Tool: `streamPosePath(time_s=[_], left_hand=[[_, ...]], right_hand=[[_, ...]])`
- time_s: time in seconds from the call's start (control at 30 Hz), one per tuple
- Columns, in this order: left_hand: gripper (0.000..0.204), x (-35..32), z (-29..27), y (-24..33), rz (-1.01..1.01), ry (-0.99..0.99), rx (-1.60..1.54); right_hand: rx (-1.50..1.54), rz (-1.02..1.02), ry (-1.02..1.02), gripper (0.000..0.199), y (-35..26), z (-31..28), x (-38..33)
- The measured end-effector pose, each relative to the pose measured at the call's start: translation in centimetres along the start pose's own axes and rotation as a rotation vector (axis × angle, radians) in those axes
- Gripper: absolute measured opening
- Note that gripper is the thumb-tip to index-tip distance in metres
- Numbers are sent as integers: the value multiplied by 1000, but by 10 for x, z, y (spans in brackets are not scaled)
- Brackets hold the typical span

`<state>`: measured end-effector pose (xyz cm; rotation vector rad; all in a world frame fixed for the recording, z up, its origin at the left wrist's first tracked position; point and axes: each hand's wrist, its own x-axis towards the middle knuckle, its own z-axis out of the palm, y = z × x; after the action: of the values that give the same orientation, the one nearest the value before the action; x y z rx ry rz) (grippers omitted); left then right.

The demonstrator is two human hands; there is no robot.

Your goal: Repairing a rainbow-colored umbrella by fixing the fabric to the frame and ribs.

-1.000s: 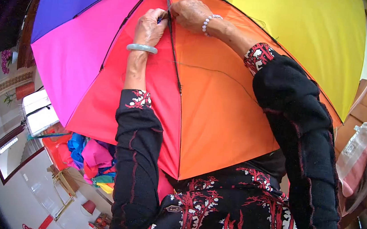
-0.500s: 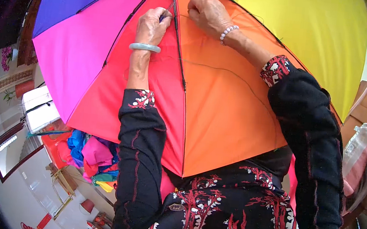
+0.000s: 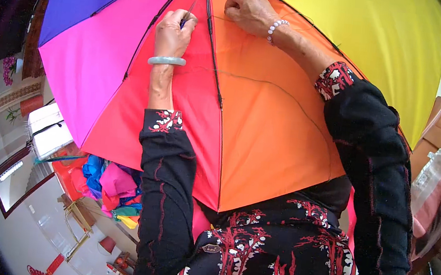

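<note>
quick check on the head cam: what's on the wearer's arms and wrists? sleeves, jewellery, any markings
Both arms wear black long sleeves with thin red wavy lines running down them. The cuffs carry a red and white pattern: left cuff, right cuff. The left hand has a smooth pale green bangle at the wrist. The right hand has a bracelet of small white beads. No gloves, no rings visible.

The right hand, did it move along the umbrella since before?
Yes. The right hand slid toward the person's right, off the black rib and onto the orange panel.
</note>
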<state>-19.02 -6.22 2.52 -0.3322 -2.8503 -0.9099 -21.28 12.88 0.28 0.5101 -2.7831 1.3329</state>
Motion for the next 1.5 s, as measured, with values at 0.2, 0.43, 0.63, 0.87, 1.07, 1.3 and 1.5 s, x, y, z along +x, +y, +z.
streamPosePath(time_s=[0.2, 0.43, 0.63, 0.87, 1.07, 1.3, 1.5], left_hand=[[10, 0, 3, -2, 42, -15, -16], [10, 1, 1, -1, 30, -57, -12], [10, 2, -1, -1, 21, -108, -95], [9, 2, -2, -3, 1, -115, -98], [10, 1, -3, -2, 15, -126, -156], [10, 4, -2, 0, 74, -105, -97], [9, 6, 7, 1, 139, -42, -91]], right_hand=[[23, 17, -12, 16, -1, -1, 0], [-20, -21, -17, 16, 1, 1, -1], [-15, -35, -5, 16, 3, 3, 0], [-44, -45, -3, 15, 3, 3, 0], [-23, -29, -13, 15, 3, 5, -1], [-11, -24, -6, 15, 1, 4, -2], [-11, -31, -37, 16, 0, 1, -2]])
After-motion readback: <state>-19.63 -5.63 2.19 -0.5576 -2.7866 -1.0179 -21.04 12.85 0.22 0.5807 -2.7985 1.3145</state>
